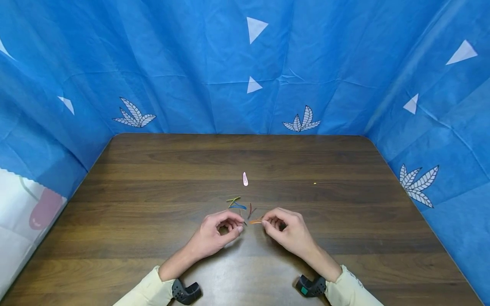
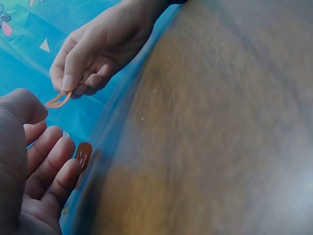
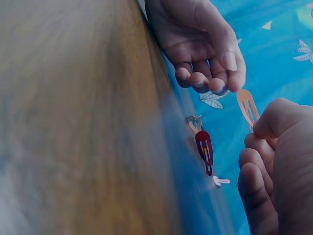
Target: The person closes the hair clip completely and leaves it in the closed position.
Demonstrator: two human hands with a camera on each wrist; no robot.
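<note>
Right hand [image 1: 288,229] pinching orange hair clip [image 1: 255,221] by one end; left hand [image 1: 218,231] curled, empty. Best to steady the free end, clear of the clip pile [image 1: 239,205].

The head view is evenly and brightly lit from above; shadows under the hands are short and soft. A faint sheen lies across the near part of the counter [image 1: 245,276]. Wide-angle distortion bows the blue backdrop [image 1: 191,63] outward at the frame edges. Both wrist views are dimmer and softer: the counter surface is smeared and out of focus, and the nearest fingers [image 2: 46,169] are blurred at close range.
</note>
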